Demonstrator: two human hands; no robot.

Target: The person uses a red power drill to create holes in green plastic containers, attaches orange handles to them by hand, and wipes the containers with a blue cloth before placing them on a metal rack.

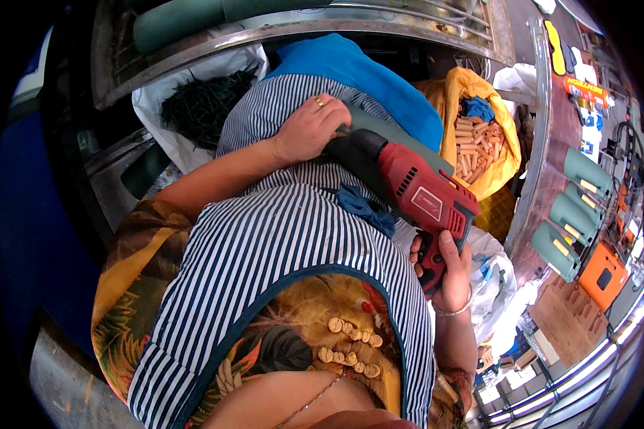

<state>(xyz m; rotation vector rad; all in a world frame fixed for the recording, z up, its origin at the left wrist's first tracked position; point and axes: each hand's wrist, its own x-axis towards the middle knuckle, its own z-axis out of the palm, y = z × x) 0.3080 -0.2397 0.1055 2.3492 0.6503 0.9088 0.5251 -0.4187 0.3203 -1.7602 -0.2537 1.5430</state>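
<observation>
My right hand [451, 268] is wrapped round the handle of a red power drill [422, 182], which lies across my lap with its black chuck pointing up and to the left. Just ahead of the chuck, the fingers of my left hand [311, 129] are pinched together. A small dark piece shows at their tips, too little of it to name. Under the drill, a dark green cylinder [401, 143] rests on my striped apron [265, 236], partly covered by the tool and my hand. A blue cloth [358, 71] lies over my knees.
Left of my knees, a white sack [147, 104] holds dark green strips. On the right, a yellow sack [508, 164] contains short tan cylindrical pieces. Ahead is a metal-edged bench [300, 25] with a large green cylinder. Several green cylinders [554, 247] sit on the right-hand table [544, 193].
</observation>
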